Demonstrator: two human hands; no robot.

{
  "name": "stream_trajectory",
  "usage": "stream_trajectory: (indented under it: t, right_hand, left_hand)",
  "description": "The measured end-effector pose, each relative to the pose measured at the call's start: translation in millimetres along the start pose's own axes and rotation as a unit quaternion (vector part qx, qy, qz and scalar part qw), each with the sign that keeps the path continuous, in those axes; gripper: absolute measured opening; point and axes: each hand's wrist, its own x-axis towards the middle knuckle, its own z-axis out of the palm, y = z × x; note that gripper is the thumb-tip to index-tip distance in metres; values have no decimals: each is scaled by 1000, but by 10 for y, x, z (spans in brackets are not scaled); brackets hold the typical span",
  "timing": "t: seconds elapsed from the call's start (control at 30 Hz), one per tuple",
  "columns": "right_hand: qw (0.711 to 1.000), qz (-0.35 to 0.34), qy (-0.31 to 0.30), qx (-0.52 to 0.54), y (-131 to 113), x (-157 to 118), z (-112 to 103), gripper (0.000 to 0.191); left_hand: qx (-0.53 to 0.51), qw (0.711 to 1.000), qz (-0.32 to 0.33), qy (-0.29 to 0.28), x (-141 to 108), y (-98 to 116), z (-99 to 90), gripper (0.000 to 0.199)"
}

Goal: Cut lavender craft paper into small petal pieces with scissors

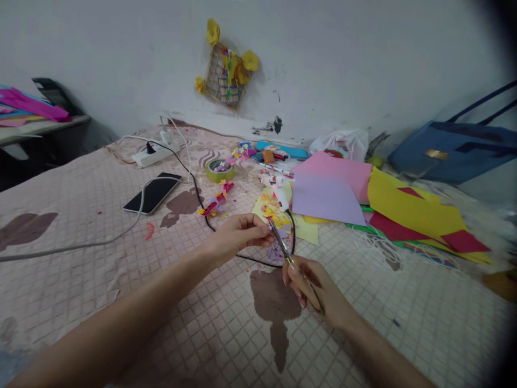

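Note:
In the middle of the head view, my right hand (309, 283) grips a pair of metal scissors (283, 243) by the handles, blades pointing up and left. The scissor tips reach the fingers of my left hand (248, 231), which is closed in a pinch; a tiny reddish bit shows at the fingertips, too small to name. Just beyond them, small cut pieces of yellow and purple paper (273, 209) lie heaped on pale yellow paper. A white glue gun (281, 198) with a black cord rests by this heap. A red strip with small paper flowers (217, 199) lies to the left.
A phone (153, 194) and a white power strip (155, 155) with cables lie left. Behind stands a roll of green tape (220, 171). Purple paper (327, 198), yellow sheets (412, 207) and white string (375, 245) spread right, before a blue bag (456, 151).

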Motion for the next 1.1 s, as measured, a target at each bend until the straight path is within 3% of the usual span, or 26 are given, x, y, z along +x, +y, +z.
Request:
stream_trajectory:
  t: [0.4,1.1]
  right_hand:
    - [998,6,-7,-57,36,0,-109,43]
    - [996,-7,-1,-90,86,8,-150,38]
  left_hand:
    - [10,998,-34,-46,24,33,-70,13]
    - [27,997,-43,-50,7,57,-73,10]
